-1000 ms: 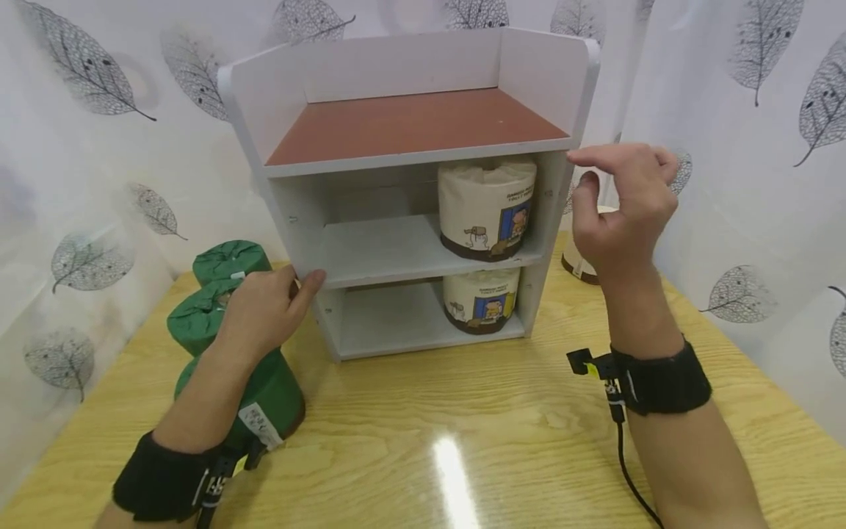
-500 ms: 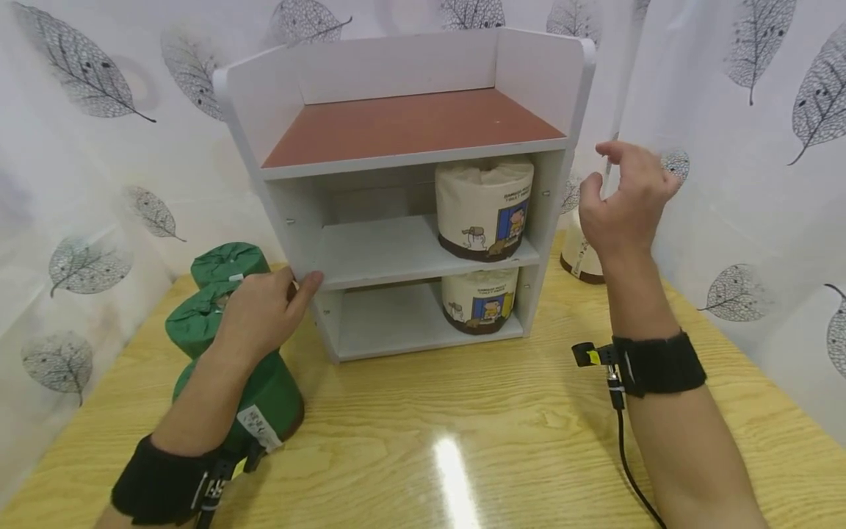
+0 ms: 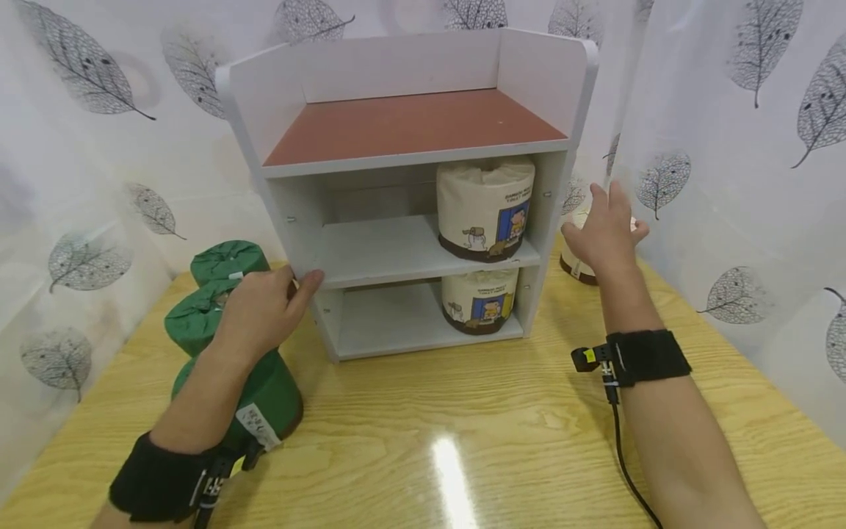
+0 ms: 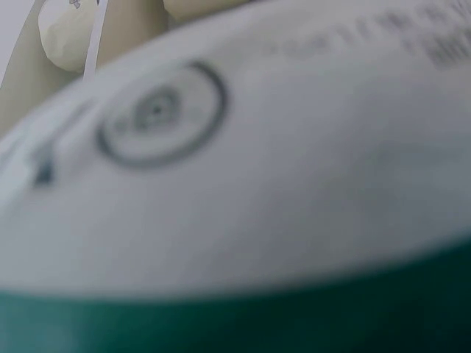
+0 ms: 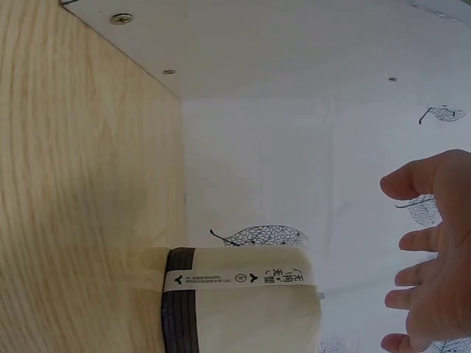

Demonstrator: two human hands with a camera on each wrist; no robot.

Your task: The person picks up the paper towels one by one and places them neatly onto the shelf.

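A white three-tier shelf (image 3: 410, 158) with a brown top board stands on the wooden table (image 3: 463, 411). My left hand (image 3: 264, 312) grips its left side panel, thumb hooked on the front edge. My right hand (image 3: 604, 231) hovers with fingers spread just over a cream paper roll (image 3: 573, 266) to the right of the shelf. In the right wrist view that cream roll (image 5: 243, 312) shows a brown band, and the spread right hand (image 5: 434, 250) is apart from it. The left wrist view is filled by a blurred white label on green wrapping (image 4: 235, 184).
Two cream rolls sit at the right end of the shelf, one on the middle board (image 3: 485, 209) and one on the bottom board (image 3: 479, 301). Three green wrapped rolls (image 3: 271, 397) stand by my left forearm. Leaf-print curtains (image 3: 727, 147) close in on all sides.
My right hand came down from beside the shelf's upper right corner to the cream roll to the right of the shelf, and its fingers spread. The left hand stayed on the side panel.
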